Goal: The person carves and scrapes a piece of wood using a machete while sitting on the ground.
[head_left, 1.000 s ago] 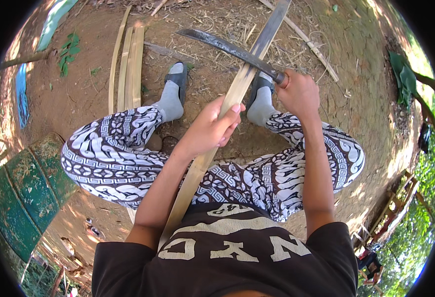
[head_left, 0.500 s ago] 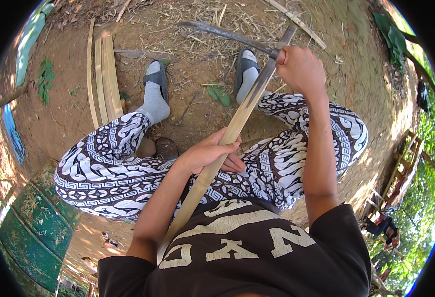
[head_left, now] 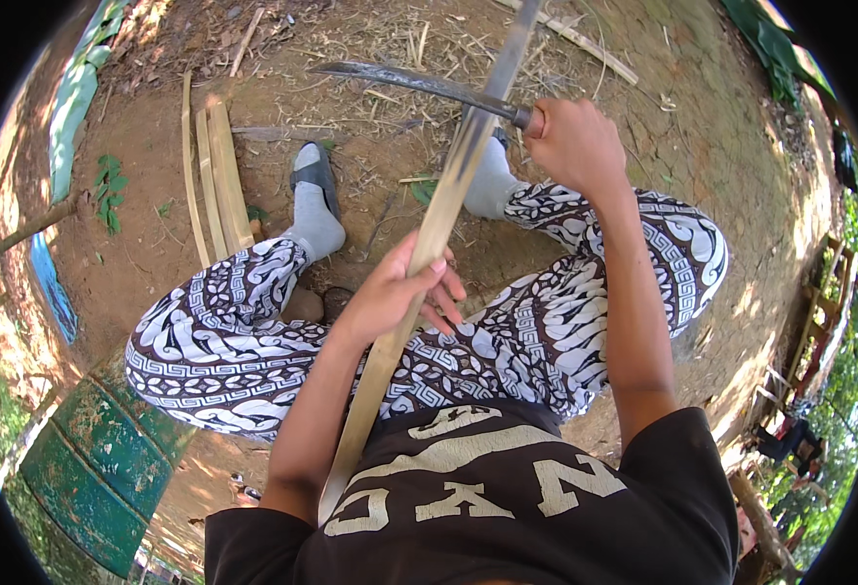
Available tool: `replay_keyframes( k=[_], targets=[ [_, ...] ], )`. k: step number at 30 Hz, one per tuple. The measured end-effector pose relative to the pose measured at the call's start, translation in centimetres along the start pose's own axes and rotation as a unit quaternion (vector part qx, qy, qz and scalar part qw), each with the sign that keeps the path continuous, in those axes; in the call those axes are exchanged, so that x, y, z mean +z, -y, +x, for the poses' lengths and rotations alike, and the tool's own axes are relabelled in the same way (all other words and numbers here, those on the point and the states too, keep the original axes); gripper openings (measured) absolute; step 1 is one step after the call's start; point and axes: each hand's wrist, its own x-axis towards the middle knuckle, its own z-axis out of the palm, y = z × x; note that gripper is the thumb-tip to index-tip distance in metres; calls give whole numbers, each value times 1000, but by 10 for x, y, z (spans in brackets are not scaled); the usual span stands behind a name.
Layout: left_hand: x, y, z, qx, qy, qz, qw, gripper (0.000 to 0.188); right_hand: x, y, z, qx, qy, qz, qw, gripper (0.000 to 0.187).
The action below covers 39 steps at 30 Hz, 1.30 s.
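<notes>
A long split-bamboo strip (head_left: 375,375) runs slantwise from beside my shirt, across my lap and up past my feet; its far part looks darker. My left hand (head_left: 399,288) is wrapped loosely around its middle, thumb on top and some fingers showing on the right side. My right hand (head_left: 578,146) grips the short wooden handle of a machete (head_left: 399,80) with a slightly curved dark blade. The blade points left and crosses the strip's far part. Whether its edge bites into the bamboo I cannot tell.
More bamboo strips (head_left: 226,175) lie on the ground at the left, beside my left foot (head_left: 314,210). Shavings (head_left: 390,49) litter the soil ahead. A green metal drum (head_left: 97,468) stands at lower left. My bent legs in patterned trousers (head_left: 224,341) flank the work.
The strip's far end has swung left and reaches farther up the view. My right hand has shifted slightly left and down, and the blade now crosses the strip. My left hand's fingers have loosened somewhat.
</notes>
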Motion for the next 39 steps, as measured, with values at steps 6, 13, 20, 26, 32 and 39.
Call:
replay_keyframes(
  k=[6, 13, 20, 26, 32, 39],
  targets=[
    [-15, -31, 1, 47, -49, 4, 998, 34, 55, 7, -12, -26, 63, 130, 989, 19],
    [-33, -2, 19, 66, -96, 63, 991, 39, 100, 18, -23, -50, 86, 157, 983, 19],
    [-35, 0, 34, 44, -95, -6, 995, 37, 111, 15, -23, -42, 107, 162, 980, 20],
    [-40, 13, 44, -4, -141, 102, 985, 33, 119, 14, -19, -28, 167, 86, 982, 25],
    [-39, 8, 41, 6, -146, 4, 989, 31, 112, 14, -12, -42, 160, 66, 984, 25],
    [-36, 10, 44, -8, -183, 90, 979, 30, 124, 10, -13, -37, 190, 109, 975, 26]
  ],
)
